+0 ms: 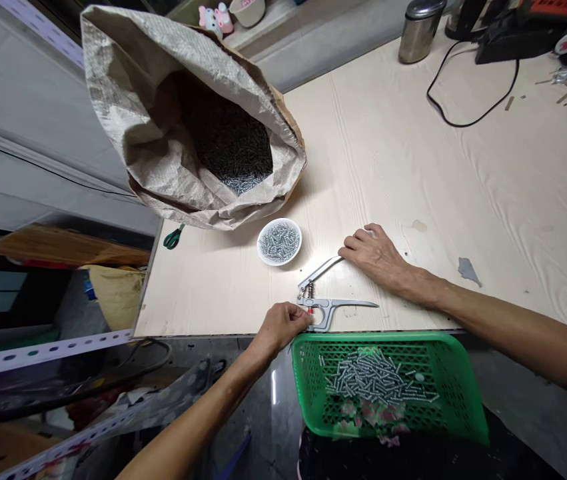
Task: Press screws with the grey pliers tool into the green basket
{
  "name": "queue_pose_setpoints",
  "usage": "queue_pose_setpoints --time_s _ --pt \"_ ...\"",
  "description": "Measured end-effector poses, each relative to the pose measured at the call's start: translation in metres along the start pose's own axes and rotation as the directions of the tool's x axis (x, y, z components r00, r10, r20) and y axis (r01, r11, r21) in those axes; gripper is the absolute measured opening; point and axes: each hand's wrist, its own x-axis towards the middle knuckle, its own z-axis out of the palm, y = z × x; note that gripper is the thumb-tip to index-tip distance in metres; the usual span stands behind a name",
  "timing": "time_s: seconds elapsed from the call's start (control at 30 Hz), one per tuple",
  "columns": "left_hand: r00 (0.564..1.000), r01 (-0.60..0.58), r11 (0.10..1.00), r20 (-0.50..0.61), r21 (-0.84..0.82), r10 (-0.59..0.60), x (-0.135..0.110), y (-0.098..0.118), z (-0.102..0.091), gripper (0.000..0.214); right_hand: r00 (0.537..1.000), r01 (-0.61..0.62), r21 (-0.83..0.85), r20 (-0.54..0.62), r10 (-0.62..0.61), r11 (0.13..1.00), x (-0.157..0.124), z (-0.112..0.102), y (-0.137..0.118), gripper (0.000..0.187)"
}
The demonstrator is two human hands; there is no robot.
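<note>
Silver hand-press pliers (pixel 330 308) with a coil spring lie at the table's front edge, jaws to the left and handles apart. My right hand (pixel 376 257) has its fingers curled over the end of the upper handle. At the jaws, my left hand (pixel 286 325) is closed in a pinch next to a small red part; what is between the fingertips is too small to make out. Behind the pliers stands a white bowl (pixel 279 261) full of tiny shiny metal pieces. Below the table edge, a green basket (pixel 388 338) holds a heap of small ribbed metal pieces (pixel 368 377).
A large woven sack (pixel 113 80) of dark and silvery small pieces stands open at the back left. Green-handled scissors (pixel 173 237) lie at the table's left edge. A metal canister (pixel 419 33) and a black cable (pixel 456 125) are at the back right, on the wooden table (pixel 503 187).
</note>
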Motion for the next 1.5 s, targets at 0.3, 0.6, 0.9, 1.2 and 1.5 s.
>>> queue_pose_setpoints --time_s 0.3,0.6,0.9,1.2,1.5 --pt "0.999 0.019 0.999 -0.040 -0.039 -0.021 -0.007 0.008 0.002 0.031 0.996 0.007 0.261 0.081 -0.029 0.965 -0.017 -0.020 -0.005 0.071" --pt "0.999 0.008 1.000 -0.041 -0.012 -0.008 -0.006 0.005 0.003 0.034 0.997 -0.015 0.283 0.071 -0.006 0.959 -0.034 -0.015 -0.016 0.083" --pt "0.998 0.005 1.000 -0.057 0.008 -0.005 -0.006 0.002 0.004 0.033 0.992 -0.067 0.276 0.121 0.034 0.959 -0.035 -0.028 -0.025 0.065" --pt "0.997 0.035 0.995 -0.066 -0.093 -0.041 -0.004 -0.008 0.009 0.036 0.995 -0.065 0.278 0.096 0.039 0.958 -0.038 -0.022 -0.019 0.076" --pt "0.993 0.016 0.991 -0.115 -0.130 -0.031 -0.002 -0.014 0.012 0.037 0.998 -0.025 0.318 0.057 0.007 0.948 -0.040 -0.017 -0.017 0.083"
